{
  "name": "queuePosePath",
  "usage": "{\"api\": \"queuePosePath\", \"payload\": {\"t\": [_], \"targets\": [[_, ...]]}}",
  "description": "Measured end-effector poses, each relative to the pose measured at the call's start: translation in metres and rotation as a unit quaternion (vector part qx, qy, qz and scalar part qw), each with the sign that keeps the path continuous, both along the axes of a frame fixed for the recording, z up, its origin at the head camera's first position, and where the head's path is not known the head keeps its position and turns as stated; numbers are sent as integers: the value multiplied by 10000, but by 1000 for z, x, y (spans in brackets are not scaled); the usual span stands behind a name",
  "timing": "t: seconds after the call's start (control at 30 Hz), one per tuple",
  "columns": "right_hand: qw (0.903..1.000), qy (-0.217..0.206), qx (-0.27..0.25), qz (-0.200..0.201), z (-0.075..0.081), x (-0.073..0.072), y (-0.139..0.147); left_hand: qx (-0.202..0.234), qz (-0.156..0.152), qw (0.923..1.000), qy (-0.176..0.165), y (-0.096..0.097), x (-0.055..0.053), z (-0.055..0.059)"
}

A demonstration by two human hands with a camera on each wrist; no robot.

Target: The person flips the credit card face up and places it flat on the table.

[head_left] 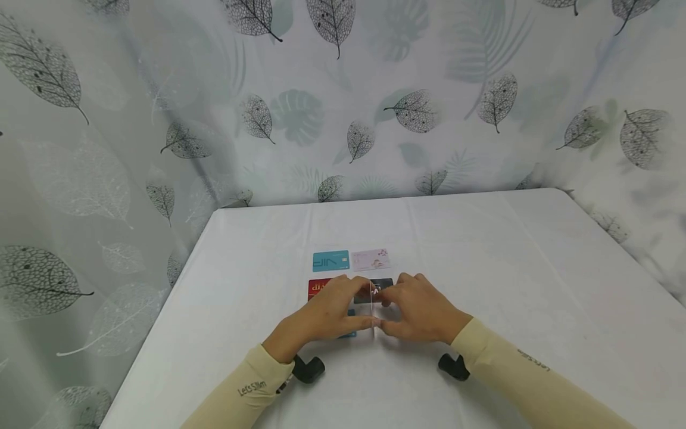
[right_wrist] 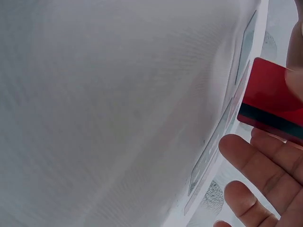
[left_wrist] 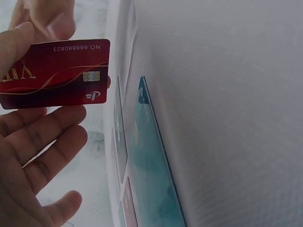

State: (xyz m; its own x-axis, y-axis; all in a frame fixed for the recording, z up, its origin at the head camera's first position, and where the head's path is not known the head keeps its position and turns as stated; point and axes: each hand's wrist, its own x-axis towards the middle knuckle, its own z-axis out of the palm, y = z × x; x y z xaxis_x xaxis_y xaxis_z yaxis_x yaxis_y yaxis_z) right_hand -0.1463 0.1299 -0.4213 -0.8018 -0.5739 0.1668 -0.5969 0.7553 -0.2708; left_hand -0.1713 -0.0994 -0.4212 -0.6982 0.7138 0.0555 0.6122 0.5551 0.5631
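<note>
Both hands hold a red bank-style card [left_wrist: 61,71] on edge above the table, gold-lettered face toward the left and its dark-striped back [right_wrist: 265,87] toward the right. My left hand [head_left: 332,307] pinches it with the thumb at one long edge and fingertips at the other. Opposite, the right hand [head_left: 420,307] grips it too, thumb against its back. Beyond the hands lie a dark card [head_left: 387,282] and another red card [head_left: 317,287], both partly covered. A teal card [head_left: 349,332] shows from beneath the left hand.
Farther back, a blue card [head_left: 330,261] and a pale pink card [head_left: 371,260] lie side by side on the white-covered table [head_left: 482,238]. Leaf-patterned curtains [head_left: 300,143] surround the table's back and sides. Black fittings [head_left: 309,369] sit at both wrists.
</note>
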Motion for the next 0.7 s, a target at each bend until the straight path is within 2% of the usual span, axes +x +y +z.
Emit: {"api": "queuePosePath", "payload": {"t": [0.13, 0.3, 0.5, 0.7], "targets": [[9996, 70, -203, -159, 1, 0, 1, 31, -63, 10000, 16, 1, 0, 0], [9976, 88, -619, -299, 4, 0, 2, 63, -156, 9996, 207, 3, -1, -2], [9951, 335, -916, -159, 10, 0, 3, -41, -210, 9982, 565, 3, -2, -4], [9951, 559, -815, 55, 12, -1, 5, -272, -293, 9952, 891, 4, 0, -3]]}}
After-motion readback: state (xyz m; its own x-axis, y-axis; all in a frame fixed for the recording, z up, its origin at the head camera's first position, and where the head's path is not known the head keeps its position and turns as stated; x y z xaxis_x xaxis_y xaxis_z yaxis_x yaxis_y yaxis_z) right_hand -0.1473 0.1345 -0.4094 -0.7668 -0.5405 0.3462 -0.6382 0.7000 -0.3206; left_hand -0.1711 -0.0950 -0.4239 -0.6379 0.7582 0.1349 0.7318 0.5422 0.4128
